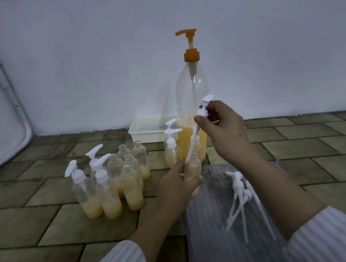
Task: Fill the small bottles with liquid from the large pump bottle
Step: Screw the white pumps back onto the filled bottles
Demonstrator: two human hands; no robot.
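The large clear pump bottle (193, 97) with an orange pump head stands by the wall, its lower part holding yellow liquid. My left hand (175, 187) grips a small clear bottle (192, 168) with yellow liquid at its bottom. My right hand (222, 126) pinches a white pump cap (205, 106); its dip tube slants down into the small bottle's open neck. To the left stands a cluster of several small bottles (113, 182), partly filled, three of them capped with white pumps. Two capped small bottles (172, 148) stand beside the large bottle.
A white plastic tub (146, 132) sits against the wall behind the bottles. Loose white pump caps (241, 194) with long tubes lie on my striped trouser leg (214, 235). The floor is brown tile; a white metal frame (8, 91) leans at left.
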